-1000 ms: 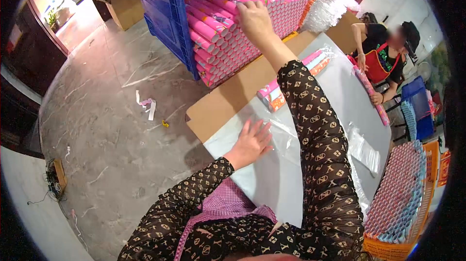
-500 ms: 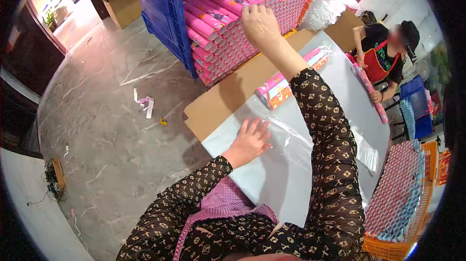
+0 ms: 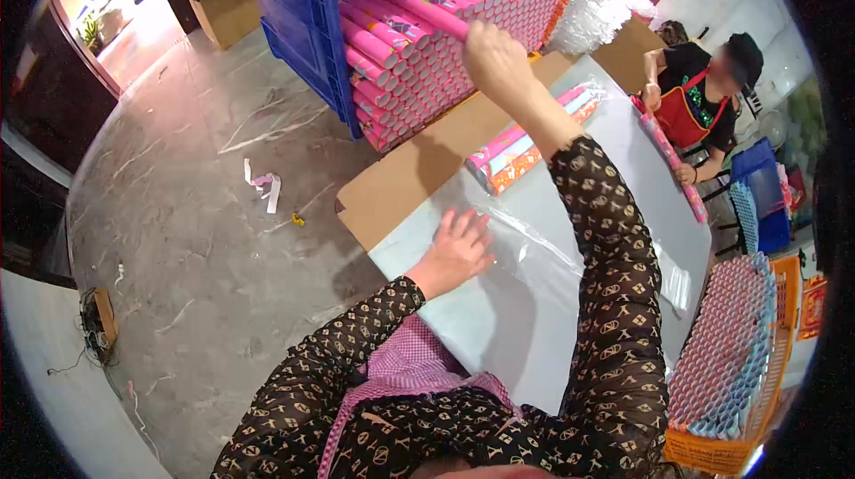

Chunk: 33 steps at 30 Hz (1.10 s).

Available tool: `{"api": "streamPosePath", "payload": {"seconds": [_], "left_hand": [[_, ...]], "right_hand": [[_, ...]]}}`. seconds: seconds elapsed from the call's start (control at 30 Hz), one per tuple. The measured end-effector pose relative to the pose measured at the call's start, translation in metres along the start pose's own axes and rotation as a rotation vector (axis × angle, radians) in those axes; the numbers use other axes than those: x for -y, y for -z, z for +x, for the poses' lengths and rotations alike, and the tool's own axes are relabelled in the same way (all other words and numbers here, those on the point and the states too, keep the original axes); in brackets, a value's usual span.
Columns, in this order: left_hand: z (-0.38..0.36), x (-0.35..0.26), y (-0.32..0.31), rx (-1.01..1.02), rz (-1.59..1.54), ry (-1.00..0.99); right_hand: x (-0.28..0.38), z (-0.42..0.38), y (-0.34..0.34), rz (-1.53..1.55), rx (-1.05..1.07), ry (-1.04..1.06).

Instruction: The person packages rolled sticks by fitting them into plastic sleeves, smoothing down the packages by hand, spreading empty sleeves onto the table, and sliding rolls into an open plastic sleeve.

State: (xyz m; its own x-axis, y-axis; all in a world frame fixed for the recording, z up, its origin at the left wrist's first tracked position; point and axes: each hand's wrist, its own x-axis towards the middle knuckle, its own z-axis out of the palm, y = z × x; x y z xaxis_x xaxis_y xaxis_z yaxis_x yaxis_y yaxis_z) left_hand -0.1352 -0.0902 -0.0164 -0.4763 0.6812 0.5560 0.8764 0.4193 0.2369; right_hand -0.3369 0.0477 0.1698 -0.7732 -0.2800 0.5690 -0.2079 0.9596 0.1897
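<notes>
My right hand [image 3: 499,59] is closed around the end of a pink wrapping paper roll [image 3: 432,9], which sticks out from a big stack of pink rolls [image 3: 414,78]. With fingers spread, my left hand [image 3: 452,256] lies flat on the grey-white tabletop [image 3: 472,314], at the edge of a clear plastic sleeve [image 3: 534,247]. Beyond it, a small bundle of rolls in pink, pale blue and orange [image 3: 515,171] rests on the table, seemingly in clear film.
A blue crate [image 3: 307,43] encloses the stack's left side. Cardboard [image 3: 383,203] borders the table. Across it, a co-worker [image 3: 704,101] holds a patterned roll [image 3: 663,145]. An orange basket [image 3: 712,450] of rolls stands at right. Scraps [image 3: 272,194] lie on the floor.
My right hand has moved right and slightly down, drawing a pink roll partly out of the stack. My left hand stays nearly still. The co-worker's roll has shifted a little.
</notes>
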Motion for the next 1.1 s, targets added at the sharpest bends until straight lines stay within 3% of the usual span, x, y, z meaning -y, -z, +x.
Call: {"api": "streamPosePath", "payload": {"seconds": [0.17, 0.23, 0.27, 0.33, 0.37, 0.43, 0.47, 0.53, 0.57, 0.6, 0.63, 0.7, 0.73, 0.8, 0.9, 1.0, 1.1], "left_hand": [[-0.001, 0.001, -0.003, -0.042, -0.026, 0.02], [0.0, -0.001, 0.001, -0.034, -0.034, 0.03], [0.0, 0.0, 0.003, -0.033, -0.039, 0.027], [0.001, 0.0, 0.002, -0.05, 0.001, 0.036], [0.001, 0.0, 0.002, -0.075, -0.027, 0.071], [0.002, 0.004, 0.007, -0.109, -0.044, 0.098], [0.005, 0.004, 0.008, -0.147, -0.052, 0.132], [0.019, -0.002, 0.017, -0.238, -0.063, 0.164], [0.026, 0.0, 0.018, -0.267, -0.279, 0.266], [0.033, 0.0, 0.019, -0.295, -0.494, 0.371], [0.043, -0.004, 0.026, -0.289, -0.496, 0.378], [0.063, -0.013, 0.037, -0.071, -1.741, 0.668], [0.065, -0.014, 0.031, -0.071, -1.74, 0.679], [0.069, -0.017, 0.017, -0.037, -2.219, 0.464], [0.069, -0.039, 0.016, -0.046, -2.223, 0.558], [0.061, -0.055, 0.007, -0.062, -2.309, 0.681], [0.051, -0.081, 0.0, 0.035, -2.203, 0.67]], "right_hand": [[-0.026, -0.053, 0.055, 0.236, 0.184, -0.185], [-0.041, -0.079, 0.08, 0.715, 0.414, -0.391], [-0.047, -0.093, 0.093, 0.712, 0.415, -0.397], [-0.053, -0.125, 0.119, 1.166, 0.586, -0.691], [-0.055, -0.143, 0.127, 1.163, 0.585, -0.702], [-0.058, -0.179, 0.137, 1.439, 0.531, -0.939], [-0.06, -0.197, 0.143, 1.436, 0.527, -0.948], [-0.058, -0.231, 0.153, 1.768, 0.61, -0.985], [-0.053, -0.246, 0.156, 1.799, 0.63, -1.047], [-0.05, -0.264, 0.157, 1.934, 0.675, -0.979], [-0.044, -0.283, 0.156, 2.014, 0.651, -1.081], [-0.034, -0.323, 0.15, 2.194, 0.63, -1.169], [-0.03, -0.346, 0.146, 2.3, 0.631, -1.153], [-0.012, -0.385, 0.146, 2.393, 0.596, -1.182], [0.01, -0.445, 0.157, 2.598, 0.55, -1.148], [0.03, -0.498, 0.179, 2.67, 0.447, -1.267], [0.032, -0.541, 0.204, 2.177, 0.474, -1.255]]}}
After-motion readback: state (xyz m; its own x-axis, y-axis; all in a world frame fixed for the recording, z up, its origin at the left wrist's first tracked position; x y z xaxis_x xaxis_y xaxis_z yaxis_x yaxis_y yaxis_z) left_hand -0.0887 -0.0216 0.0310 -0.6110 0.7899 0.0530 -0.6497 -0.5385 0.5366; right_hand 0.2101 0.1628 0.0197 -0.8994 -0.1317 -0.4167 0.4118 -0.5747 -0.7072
